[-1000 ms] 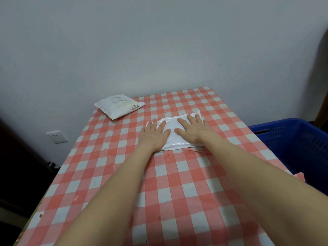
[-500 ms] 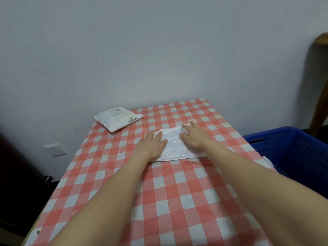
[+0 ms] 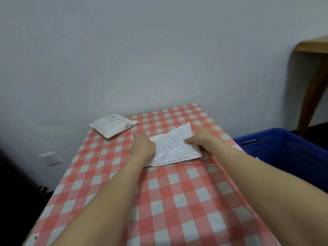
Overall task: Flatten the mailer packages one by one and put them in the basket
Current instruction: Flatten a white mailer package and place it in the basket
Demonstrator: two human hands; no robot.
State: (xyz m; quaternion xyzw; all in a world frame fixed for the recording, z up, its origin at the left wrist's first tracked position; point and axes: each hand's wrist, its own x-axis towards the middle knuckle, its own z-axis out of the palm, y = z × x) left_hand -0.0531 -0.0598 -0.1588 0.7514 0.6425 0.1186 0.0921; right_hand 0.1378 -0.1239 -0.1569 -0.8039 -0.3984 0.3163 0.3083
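A worktop [image 3: 174,201] covered in a red-and-white checked cloth fills most of the view, set against a plain wall. Off its right edge stands a blue basket [image 3: 291,148]; what lies inside it cannot be seen from here, so how many packages are already done is unknown.

On the worktop's far half lies a white mailer [image 3: 174,147], glossy and crinkled, already looking fairly flat. The left hand [image 3: 143,145] rests palm-down on its left end, fingers spread flat and gripping nothing. The right hand [image 3: 200,138] sits at the mailer's right edge; its fingers curl at the rim, but whether they pinch the plastic or only press on it cannot be told.

Near the far left corner, well apart from the hands, a second mailer [image 3: 113,125] with a printed label lies puffy and untouched.

As a judgement, the flattening of the first package is nearly finished; its transfer to the basket remains, then the whole routine for the second.
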